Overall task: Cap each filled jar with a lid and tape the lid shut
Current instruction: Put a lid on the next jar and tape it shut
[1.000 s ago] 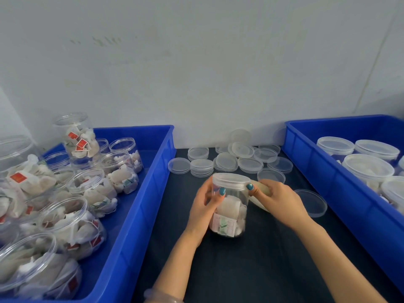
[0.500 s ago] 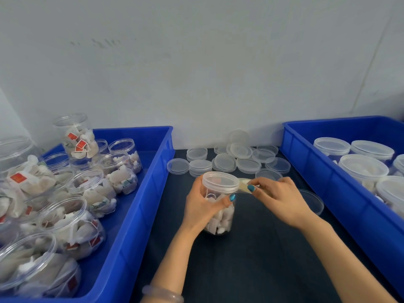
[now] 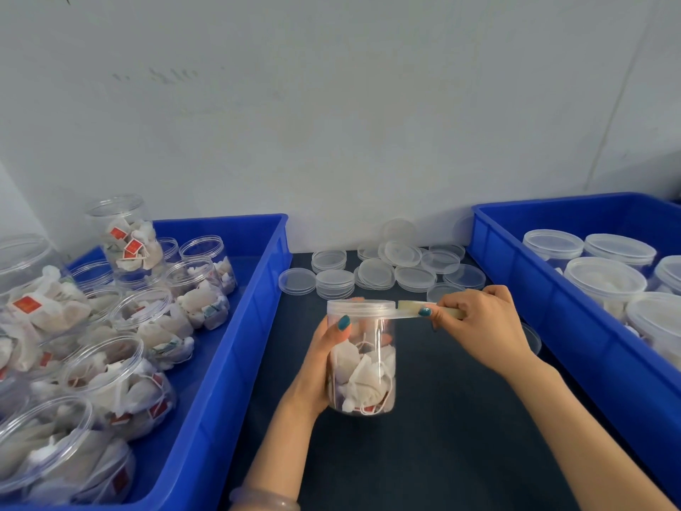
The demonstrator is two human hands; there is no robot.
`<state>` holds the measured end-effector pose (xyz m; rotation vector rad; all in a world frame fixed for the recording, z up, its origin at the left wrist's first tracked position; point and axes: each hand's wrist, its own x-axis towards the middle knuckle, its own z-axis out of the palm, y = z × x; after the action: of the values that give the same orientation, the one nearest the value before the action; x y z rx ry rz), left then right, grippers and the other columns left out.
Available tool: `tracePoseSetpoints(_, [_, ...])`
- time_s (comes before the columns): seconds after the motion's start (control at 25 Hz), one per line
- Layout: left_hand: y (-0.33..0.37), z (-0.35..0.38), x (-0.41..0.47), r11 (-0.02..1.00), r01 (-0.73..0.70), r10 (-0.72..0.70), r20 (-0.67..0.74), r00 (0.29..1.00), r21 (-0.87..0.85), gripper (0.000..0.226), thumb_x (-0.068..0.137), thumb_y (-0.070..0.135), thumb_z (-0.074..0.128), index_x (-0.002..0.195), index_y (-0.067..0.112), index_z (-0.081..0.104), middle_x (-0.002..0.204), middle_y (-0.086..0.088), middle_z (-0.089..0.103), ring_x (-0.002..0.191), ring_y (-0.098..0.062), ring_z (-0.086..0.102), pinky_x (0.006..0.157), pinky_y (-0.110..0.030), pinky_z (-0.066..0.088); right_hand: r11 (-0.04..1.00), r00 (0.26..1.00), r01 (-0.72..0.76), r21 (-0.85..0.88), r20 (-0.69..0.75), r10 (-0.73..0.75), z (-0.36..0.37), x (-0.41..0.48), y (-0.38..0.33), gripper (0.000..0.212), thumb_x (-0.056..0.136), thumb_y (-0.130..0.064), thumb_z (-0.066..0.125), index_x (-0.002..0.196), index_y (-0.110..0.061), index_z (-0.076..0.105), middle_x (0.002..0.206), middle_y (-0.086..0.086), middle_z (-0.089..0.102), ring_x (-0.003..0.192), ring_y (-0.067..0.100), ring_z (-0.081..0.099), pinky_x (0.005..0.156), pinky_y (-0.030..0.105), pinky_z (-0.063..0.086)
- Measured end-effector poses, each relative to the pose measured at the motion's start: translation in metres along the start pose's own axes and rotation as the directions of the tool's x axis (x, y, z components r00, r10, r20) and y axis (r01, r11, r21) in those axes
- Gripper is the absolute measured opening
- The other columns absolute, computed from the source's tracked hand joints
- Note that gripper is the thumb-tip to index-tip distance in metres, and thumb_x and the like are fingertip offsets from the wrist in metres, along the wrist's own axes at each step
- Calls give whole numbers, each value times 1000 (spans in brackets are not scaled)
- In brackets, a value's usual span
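Around the upright jar point(image 3: 363, 366) of tea bags the left hand point(image 3: 324, 359) curls, thumb just below the lid point(image 3: 361, 307). Just right of the jar, the right hand point(image 3: 479, 322) pinches tape point(image 3: 409, 308) reaching the lid's rim. Left of the jar, a blue bin point(image 3: 239, 355) holds open filled jars point(image 3: 121, 378); right of it, another bin point(image 3: 552, 326) holds lidded jars point(image 3: 604, 278).

Teal polish coats the nails point(image 3: 344, 322) on the left hand point(image 3: 322, 363) and right hand point(image 3: 482, 326); a pale translucent bangle point(image 3: 263, 499) rings the left wrist.

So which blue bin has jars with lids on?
The blue plastic bin on the right; its clear jars are capped, while the left blue bin holds open jars.
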<state>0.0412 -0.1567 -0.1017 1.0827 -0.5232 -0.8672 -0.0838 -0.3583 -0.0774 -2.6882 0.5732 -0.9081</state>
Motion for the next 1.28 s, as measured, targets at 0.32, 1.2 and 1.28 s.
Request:
tracePoseSetpoints(0.32, [-9,6,0,988,112,-79,278,957,-105,85,55,75,79,117,17,75,116,-9,72,99,-21,71,87,-36,58,993,999,36,115,28,-39,10,2,-17,57,81,-76,27,60,-34,60,55,-7,60,63,7,55,86,28,24])
tracePoseSetpoints(1.2, [19,61,18,-270,28,299,56,953,962,95,69,87,53,127,12,45,127,-3,53,118,-22,50,85,-37,45,990,993,108,-86,-47,-112,17,-19,-14,44,100,-49,32,88,-24,67,77,-13,59,78,16,52,80,36,23])
tracePoseSetpoints(1.28, [18,61,21,-273,-13,335,108,936,962,76,81,76,53,123,13,46,124,-3,55,114,-22,51,80,-36,43,986,989,144,-79,21,-143,19,-21,-7,26,103,-30,40,98,-22,64,87,-11,58,87,17,52,82,36,22])
